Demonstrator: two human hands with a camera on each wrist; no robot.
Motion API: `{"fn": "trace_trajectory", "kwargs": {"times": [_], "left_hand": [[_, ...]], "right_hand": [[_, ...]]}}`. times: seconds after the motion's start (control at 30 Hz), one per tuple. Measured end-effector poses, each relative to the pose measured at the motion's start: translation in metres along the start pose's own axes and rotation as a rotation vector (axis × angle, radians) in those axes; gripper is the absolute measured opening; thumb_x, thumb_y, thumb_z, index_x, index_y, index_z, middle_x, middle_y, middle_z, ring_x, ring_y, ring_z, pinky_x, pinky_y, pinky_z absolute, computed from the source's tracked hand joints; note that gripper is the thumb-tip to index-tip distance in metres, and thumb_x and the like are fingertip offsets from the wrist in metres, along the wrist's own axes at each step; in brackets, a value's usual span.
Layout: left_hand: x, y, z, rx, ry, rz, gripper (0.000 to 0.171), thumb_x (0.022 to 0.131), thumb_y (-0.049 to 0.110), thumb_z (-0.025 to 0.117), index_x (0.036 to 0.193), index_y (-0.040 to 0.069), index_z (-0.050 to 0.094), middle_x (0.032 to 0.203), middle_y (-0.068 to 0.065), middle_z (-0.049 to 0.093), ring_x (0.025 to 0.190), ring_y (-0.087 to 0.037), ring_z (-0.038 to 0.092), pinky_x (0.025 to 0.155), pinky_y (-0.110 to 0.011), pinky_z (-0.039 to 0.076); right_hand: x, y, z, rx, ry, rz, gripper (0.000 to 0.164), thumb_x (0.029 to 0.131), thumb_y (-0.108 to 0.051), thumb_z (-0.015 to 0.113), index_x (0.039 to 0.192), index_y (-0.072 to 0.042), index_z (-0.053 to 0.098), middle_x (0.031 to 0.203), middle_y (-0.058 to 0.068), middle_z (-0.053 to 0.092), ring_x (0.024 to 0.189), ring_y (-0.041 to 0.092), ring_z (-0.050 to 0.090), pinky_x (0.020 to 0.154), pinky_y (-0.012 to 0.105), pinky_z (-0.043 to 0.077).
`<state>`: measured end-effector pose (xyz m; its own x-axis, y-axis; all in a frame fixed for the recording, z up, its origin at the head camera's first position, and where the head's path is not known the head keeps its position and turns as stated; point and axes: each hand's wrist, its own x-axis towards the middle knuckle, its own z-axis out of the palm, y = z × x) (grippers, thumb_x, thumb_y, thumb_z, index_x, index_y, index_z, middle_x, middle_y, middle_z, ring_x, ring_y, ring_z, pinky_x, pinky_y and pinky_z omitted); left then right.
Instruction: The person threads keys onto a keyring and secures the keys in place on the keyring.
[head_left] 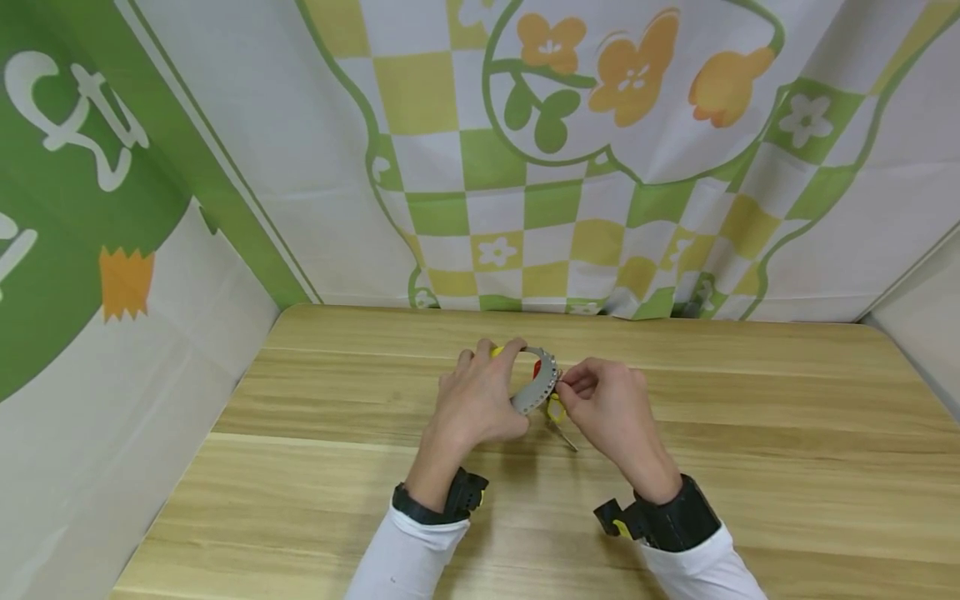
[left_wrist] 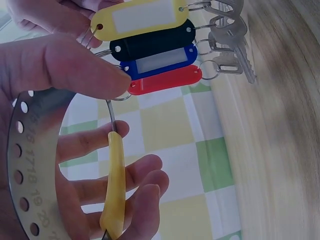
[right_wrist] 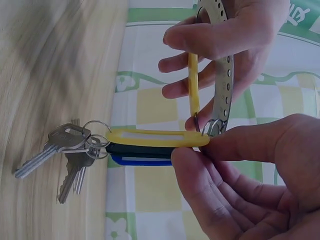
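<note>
My left hand [head_left: 480,400] holds a large grey metal key hoop, a curved band [left_wrist: 19,177] with numbered holes and a yellow grip [left_wrist: 115,185]. The thumb lies over the band and the fingers curl about the grip. On the band's rim, small rings carry yellow [left_wrist: 145,20], black [left_wrist: 152,43], blue [left_wrist: 160,62] and red [left_wrist: 167,80] key tags. Metal keys [right_wrist: 67,137] dangle from the tags' far ends. With thumb and forefinger, my right hand [head_left: 611,408] pinches the ring end of the yellow tag [right_wrist: 150,137]. Its fingertips partly hide the small rings.
Both hands are above a wood-grain table [head_left: 315,467]. A printed cloth [head_left: 420,92] with green and yellow checks hangs behind its back edge. Another green and white sheet [head_left: 67,275] hangs at the left. Black wrist straps [head_left: 678,517] with cameras sit on both forearms.
</note>
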<state>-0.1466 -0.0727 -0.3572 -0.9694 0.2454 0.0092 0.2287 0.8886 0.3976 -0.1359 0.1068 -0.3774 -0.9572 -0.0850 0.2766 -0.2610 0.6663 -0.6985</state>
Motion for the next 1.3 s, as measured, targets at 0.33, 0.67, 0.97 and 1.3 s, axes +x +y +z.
{"fn": "trace_trajectory", "kwargs": {"times": [0.33,0.67,0.97,1.3], "left_hand": [[0.0003,0.0008,0.0009,-0.008,0.006,-0.007,0.092,0.065,0.022,0.083,0.15,0.021,0.048,0.139,-0.02,0.052,0.107,-0.037,0.055,0.074,-0.05,0.047],[0.0005,0.0015,0.0015,-0.007,0.004,-0.013,0.092,0.065,0.02,0.082,0.151,0.02,0.047,0.142,-0.02,0.05,0.111,-0.039,0.055,0.075,-0.051,0.047],[0.0006,0.0018,0.0014,-0.004,0.005,-0.016,0.091,0.067,0.023,0.081,0.151,0.021,0.047,0.141,-0.02,0.05,0.111,-0.038,0.055,0.075,-0.051,0.047],[0.0016,0.0011,0.0017,0.006,0.003,-0.017,0.091,0.067,0.025,0.082,0.151,0.021,0.047,0.139,-0.02,0.051,0.11,-0.038,0.055,0.075,-0.052,0.047]], "right_hand": [[0.0008,0.0,-0.0016,0.061,-0.034,0.068,0.006,0.087,-0.006,0.073,0.082,-0.003,0.073,0.065,0.001,0.068,0.053,0.009,0.065,0.051,0.028,0.052],[-0.001,-0.0014,0.0008,0.059,-0.002,0.084,0.006,0.087,-0.008,0.074,0.082,-0.004,0.073,0.065,0.001,0.068,0.052,0.008,0.064,0.05,0.028,0.052],[-0.0004,-0.0002,0.0,0.074,-0.004,0.079,0.005,0.087,-0.007,0.074,0.083,-0.004,0.073,0.067,0.001,0.068,0.055,0.009,0.065,0.053,0.028,0.053],[0.0002,-0.0003,-0.0007,0.088,-0.004,0.086,0.004,0.088,-0.008,0.074,0.085,-0.004,0.073,0.069,0.002,0.068,0.057,0.01,0.065,0.055,0.028,0.053]]}}
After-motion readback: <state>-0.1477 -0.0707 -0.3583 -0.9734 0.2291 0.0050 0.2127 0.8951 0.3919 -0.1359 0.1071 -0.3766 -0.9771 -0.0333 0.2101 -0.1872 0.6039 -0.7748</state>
